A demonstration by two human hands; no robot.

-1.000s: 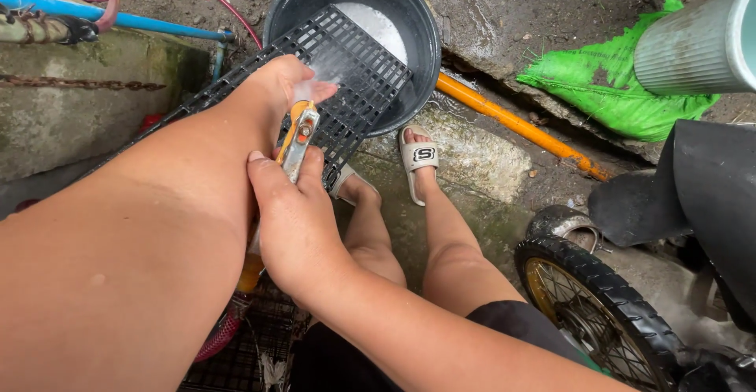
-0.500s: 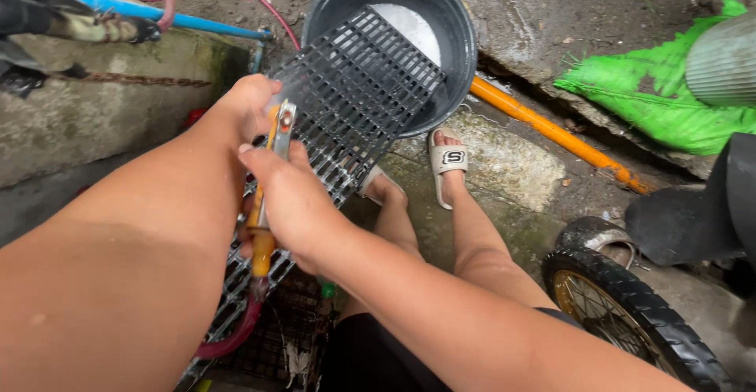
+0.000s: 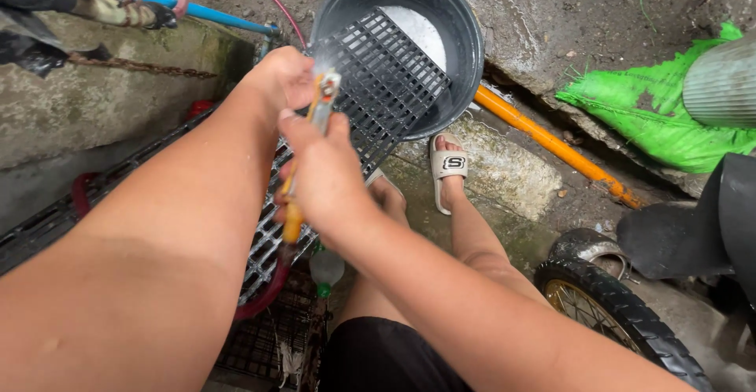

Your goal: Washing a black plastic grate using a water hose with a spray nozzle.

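Observation:
My left hand [image 3: 277,77] grips the edge of a black plastic grid panel [image 3: 378,85]. The panel leans with its far end inside a dark round tub [image 3: 465,38] that holds foamy white water. My right hand [image 3: 323,175] is closed around an orange-handled spray nozzle [image 3: 321,97] joined to a red hose [image 3: 264,294]. The metal tip of the nozzle sits close to my left hand, over the grid. My two legs and a beige sandal [image 3: 447,168] show below the tub.
An orange pipe [image 3: 551,144] runs along the ground on the right. A green sack [image 3: 646,116], a grey ribbed cylinder [image 3: 720,65] and a motorbike wheel [image 3: 622,313] stand at right. A concrete ledge [image 3: 87,109] with a blue pipe [image 3: 197,10] and chain lies left.
My right hand and the nozzle have moved up and to the right along the grid. The view has shifted slightly, with the tub higher in the frame.

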